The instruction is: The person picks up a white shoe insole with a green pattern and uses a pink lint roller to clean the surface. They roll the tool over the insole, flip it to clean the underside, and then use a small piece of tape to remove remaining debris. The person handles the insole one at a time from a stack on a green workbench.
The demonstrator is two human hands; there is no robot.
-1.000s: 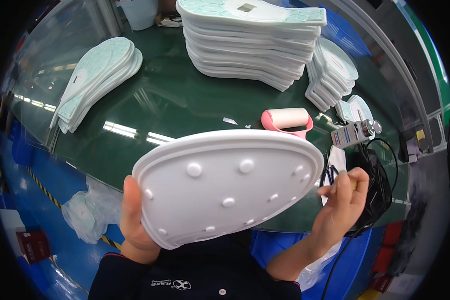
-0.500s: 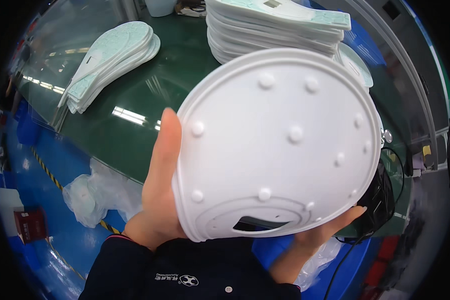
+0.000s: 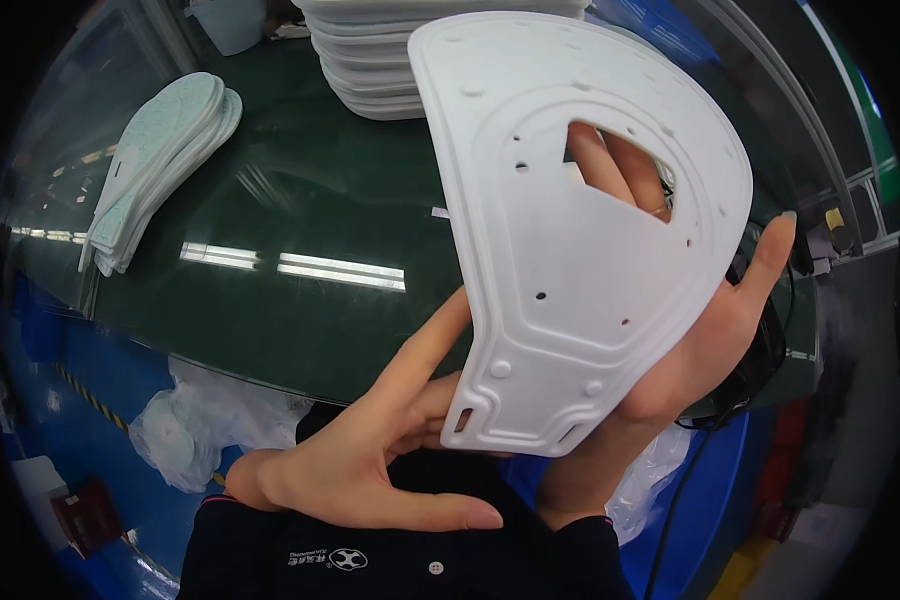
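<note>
A white moulded plastic panel (image 3: 610, 240), broad and rounded at the far end and narrow at the near end, is tilted up above the table. It has a raised rim, small holes, a large cutout and slots at the narrow end. My right hand (image 3: 705, 345) supports it from behind on the right; its fingers show through the cutout and its thumb sticks out past the edge. My left hand (image 3: 380, 445) is by the panel's lower left edge, fingers spread, some tips hidden behind the panel. Its thumb is stretched out, apart from the panel.
A tall stack of similar white panels (image 3: 365, 70) stands at the back of the dark green table (image 3: 310, 220). A smaller pile of pale green-patterned panels (image 3: 165, 150) lies at the left. Clear plastic bags (image 3: 185, 430) hang beside the table; a black cable (image 3: 675, 490) runs down on the right.
The panel has tilted, showing its narrow end and the whole cutout, and moved slightly right. My left hand has slid down from its left edge, the thumb coming off it.
</note>
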